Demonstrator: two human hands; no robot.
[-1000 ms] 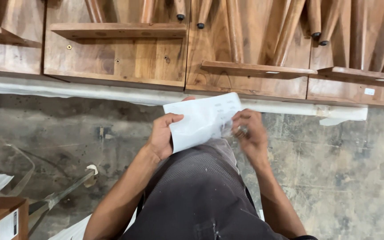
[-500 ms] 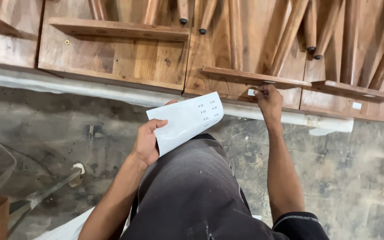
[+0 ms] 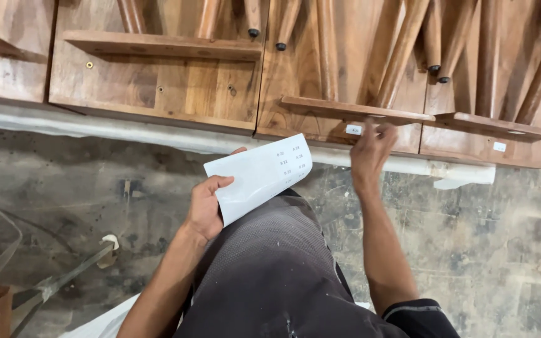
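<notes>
Bare concrete floor (image 3: pixel 471 250) lay open at lower right. The right hand (image 3: pixel 370 150), fingers loosely spread, reached the wooden panel's edge (image 3: pixel 358 112); the left hand (image 3: pixel 205 206) gripped a white sticker sheet (image 3: pixel 258 175).

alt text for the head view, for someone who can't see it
A person's left hand holds a white label sheet while the right hand reaches beside a small white sticker on a wooden panel, among upturned wooden furniture.

Both arms out, bare forearms, hands apart.
Left hand (image 3: pixel 206 209) near, mid-scene, fingers curled shut in a pinch grip, thumb on top. Right hand (image 3: pixel 370 150) farther and to the right, arm extended, fingers loosely spread, blurred.
</notes>
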